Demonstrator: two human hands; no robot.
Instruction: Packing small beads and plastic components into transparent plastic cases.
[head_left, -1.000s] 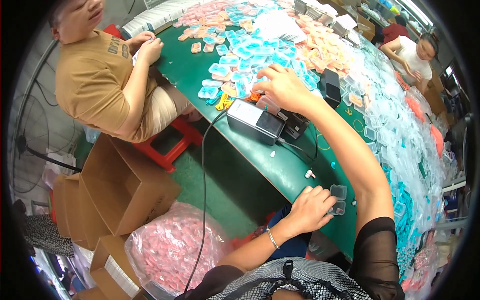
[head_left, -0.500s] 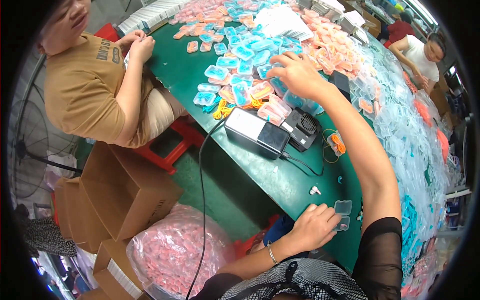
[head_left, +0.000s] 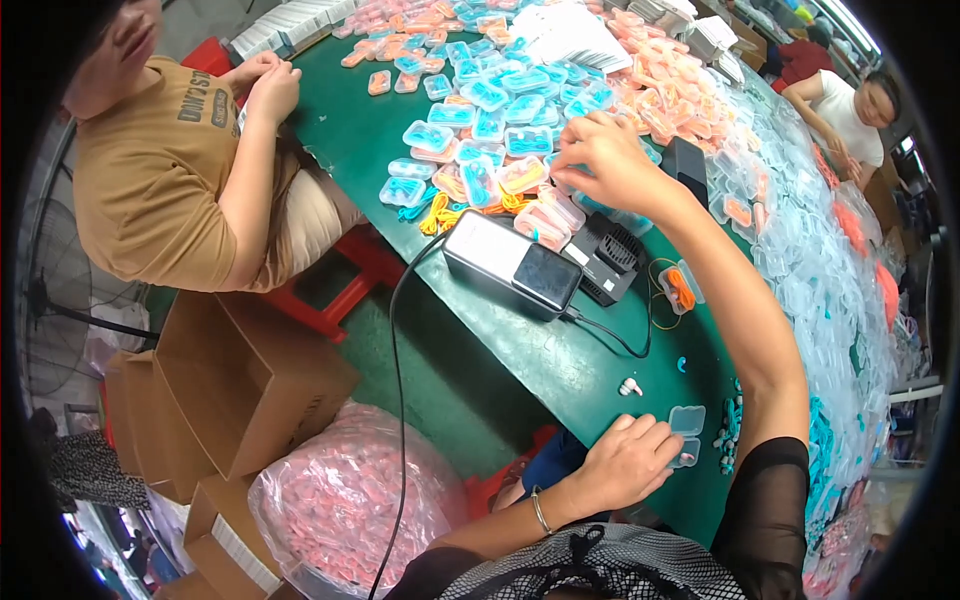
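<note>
L hand [head_left: 628, 460] curls its fingers against the open clear case [head_left: 687, 422], just inside worktop's [head_left: 590, 375] near edge, prob. to steady it; pinch is hidden, can't tell. R hand [head_left: 612, 165], half curled, hangs over filled cases [head_left: 528, 141]; its hold also unclear. Surface is green, glossy; cartons [head_left: 215, 385] & pink-filled bag [head_left: 345, 500] are below the edge.

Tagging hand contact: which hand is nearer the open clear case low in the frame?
Left. The left hand is right at the left edge of the open clear case; the right hand is well away, out across the table by the filled cases.
</note>
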